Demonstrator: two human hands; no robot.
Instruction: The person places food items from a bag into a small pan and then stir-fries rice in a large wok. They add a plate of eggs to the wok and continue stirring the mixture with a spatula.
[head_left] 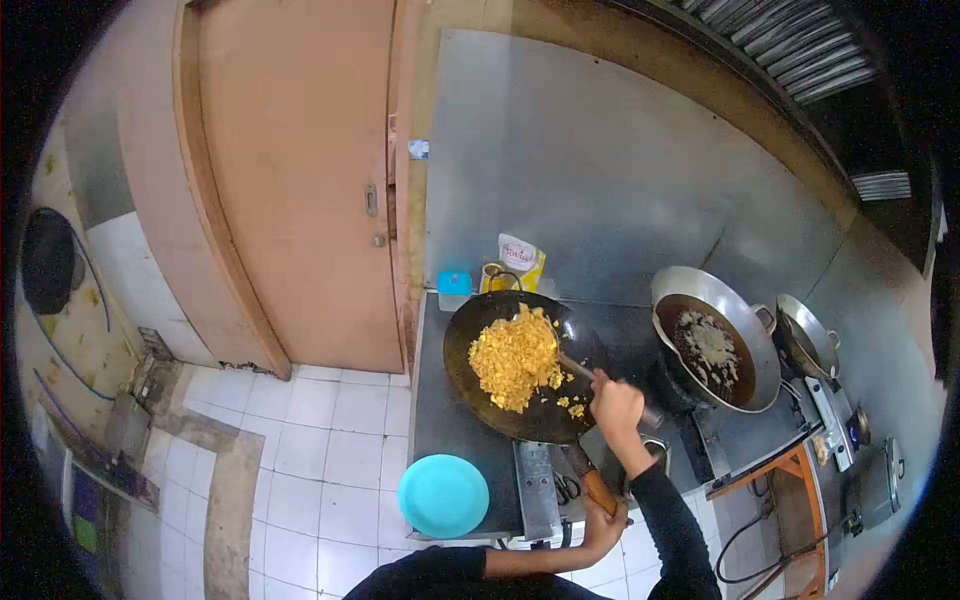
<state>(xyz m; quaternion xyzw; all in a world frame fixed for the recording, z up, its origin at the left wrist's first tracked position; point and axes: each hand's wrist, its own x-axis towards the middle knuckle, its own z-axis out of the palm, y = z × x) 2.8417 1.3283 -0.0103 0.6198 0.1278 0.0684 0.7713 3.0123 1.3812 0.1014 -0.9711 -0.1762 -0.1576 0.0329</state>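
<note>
A dark wok (590,345) sits on the stove, tilted slightly, with a heap of yellow-brown fried rice (512,358) mostly on its left side. My left hand (604,528) is closed around the wok's wooden handle (597,490) at the front. Over the wok's right rim, my right hand (617,405) grips a spatula (576,367); its blade end is at the right edge of the rice and partly hidden by it. A few loose bits of rice lie lower on the wok's bare surface.
A turquoise plate (443,496) rests at the counter's front left corner. Right of the wok stands a large pan (690,282) of dark oil with pale food frying. Another pan (817,345) is farther right. A blue-lidded container (455,284) and a pouch (520,256) stand behind.
</note>
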